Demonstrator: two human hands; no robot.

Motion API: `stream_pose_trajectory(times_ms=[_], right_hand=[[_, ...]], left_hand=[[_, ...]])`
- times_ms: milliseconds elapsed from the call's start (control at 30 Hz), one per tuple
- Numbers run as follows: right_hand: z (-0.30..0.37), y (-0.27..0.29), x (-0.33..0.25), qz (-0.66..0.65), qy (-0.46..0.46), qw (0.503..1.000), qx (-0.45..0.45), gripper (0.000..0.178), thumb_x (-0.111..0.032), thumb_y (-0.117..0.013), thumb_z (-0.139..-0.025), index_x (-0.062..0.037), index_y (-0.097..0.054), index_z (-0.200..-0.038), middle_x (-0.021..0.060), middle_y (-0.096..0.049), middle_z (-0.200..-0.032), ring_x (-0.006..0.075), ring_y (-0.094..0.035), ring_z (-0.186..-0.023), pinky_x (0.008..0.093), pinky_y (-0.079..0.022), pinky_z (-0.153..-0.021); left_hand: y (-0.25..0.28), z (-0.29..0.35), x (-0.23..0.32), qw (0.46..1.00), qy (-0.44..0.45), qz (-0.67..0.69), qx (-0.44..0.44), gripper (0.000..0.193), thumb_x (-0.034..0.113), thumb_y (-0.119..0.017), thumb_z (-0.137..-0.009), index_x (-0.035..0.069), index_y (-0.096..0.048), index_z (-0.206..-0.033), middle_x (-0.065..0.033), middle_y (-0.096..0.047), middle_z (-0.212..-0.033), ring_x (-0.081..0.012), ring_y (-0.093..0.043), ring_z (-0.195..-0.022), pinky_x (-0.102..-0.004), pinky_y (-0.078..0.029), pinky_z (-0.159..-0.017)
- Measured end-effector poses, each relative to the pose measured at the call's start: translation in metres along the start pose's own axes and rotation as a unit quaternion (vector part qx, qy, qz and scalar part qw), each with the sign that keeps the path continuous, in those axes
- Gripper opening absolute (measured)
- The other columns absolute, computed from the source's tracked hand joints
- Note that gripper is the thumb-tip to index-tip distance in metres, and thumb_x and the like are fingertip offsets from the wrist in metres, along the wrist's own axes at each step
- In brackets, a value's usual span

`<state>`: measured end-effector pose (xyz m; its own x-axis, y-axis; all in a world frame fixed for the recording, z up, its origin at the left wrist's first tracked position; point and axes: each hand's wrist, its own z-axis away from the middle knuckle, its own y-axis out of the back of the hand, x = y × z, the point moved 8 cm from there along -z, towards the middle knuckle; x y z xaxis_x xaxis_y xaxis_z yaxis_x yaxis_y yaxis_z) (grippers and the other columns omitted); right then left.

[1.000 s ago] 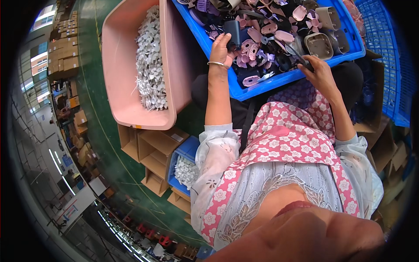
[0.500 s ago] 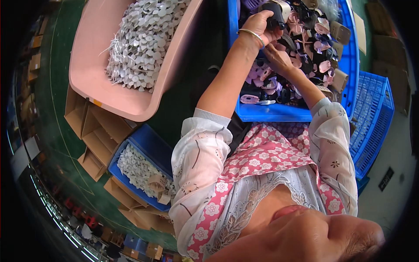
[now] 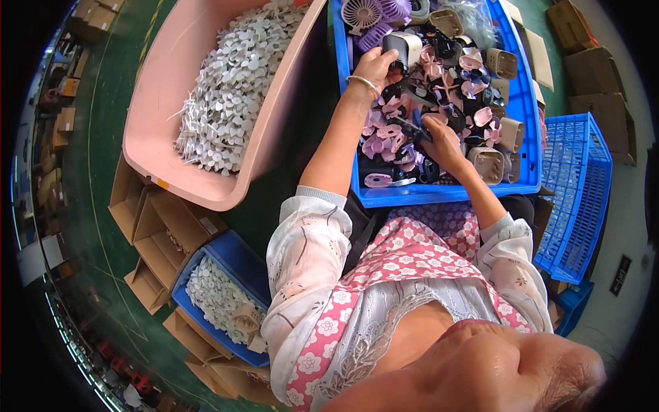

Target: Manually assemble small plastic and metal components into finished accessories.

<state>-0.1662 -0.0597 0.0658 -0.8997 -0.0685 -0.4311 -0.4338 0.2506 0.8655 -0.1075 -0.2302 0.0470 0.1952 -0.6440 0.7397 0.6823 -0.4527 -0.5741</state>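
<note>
Dark casing (image 3: 396, 42): smooth, rounded
Left grip (image 3: 373, 70): clamped on it
Right grip (image 3: 444, 143): closed around slim tool (image 3: 412, 129)
Crate (image 3: 446, 196): smooth blue plastic

Tub (image 3: 152, 130) left of parts-filled crate (image 3: 439, 198)

Pink tub (image 3: 154, 130) and blue tray (image 3: 446, 197) both cut off by top edge. Some fingers of left hand (image 3: 374, 67) hidden behind dark casing (image 3: 396, 44). Dark tool (image 3: 416, 130) in right hand (image 3: 445, 143) blurred; tip indistinct.
</note>
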Motion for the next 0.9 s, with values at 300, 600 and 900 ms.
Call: stream_pose_trajectory(times_ms=[300, 600, 900], right_hand=[[0.072, 0.018, 0.051, -0.566, -0.444, 0.695, -0.004, 0.017, -0.02, -0.062, -0.08, -0.0061, -0.054, -0.076, 0.0018, -0.052, -0.057, 0.0081, -0.048, -0.044, 0.0216, -0.038, -0.04], [0.072, -0.008, 0.023, -0.677, -0.385, 0.626, -0.02, 0.013, -0.02, -0.063, -0.08, -0.0084, -0.057, -0.084, 0.0019, -0.056, -0.062, 0.0096, -0.051, -0.045, 0.0219, -0.039, -0.04], [0.072, 0.045, 0.022, -0.59, -0.328, 0.735, 0.06, 0.02, -0.021, -0.062, -0.082, -0.005, -0.059, -0.093, 0.001, -0.059, -0.069, 0.0051, -0.049, -0.049, 0.0175, -0.037, -0.042]], left_hand=[[0.022, 0.007, -0.006, 0.915, -0.156, -0.369, 0.045, 0.059, 0.029, -0.066, -0.077, -0.01, -0.043, -0.115, -0.0113, -0.059, -0.082, -0.0128, -0.056, -0.061, -0.0248, -0.049, -0.053], [-0.089, 0.085, -0.104, 0.9, 0.067, -0.355, -0.245, 0.073, 0.047, -0.063, -0.077, 0.001, -0.035, -0.127, -0.0086, -0.056, -0.101, -0.0097, -0.052, -0.081, -0.0214, -0.044, -0.058], [-0.098, 0.1, -0.106, 0.923, 0.166, -0.238, -0.252, 0.052, 0.046, -0.055, -0.083, 0.006, -0.046, -0.115, -0.0078, -0.058, -0.087, -0.0146, -0.06, -0.07, -0.0248, -0.051, -0.052]])
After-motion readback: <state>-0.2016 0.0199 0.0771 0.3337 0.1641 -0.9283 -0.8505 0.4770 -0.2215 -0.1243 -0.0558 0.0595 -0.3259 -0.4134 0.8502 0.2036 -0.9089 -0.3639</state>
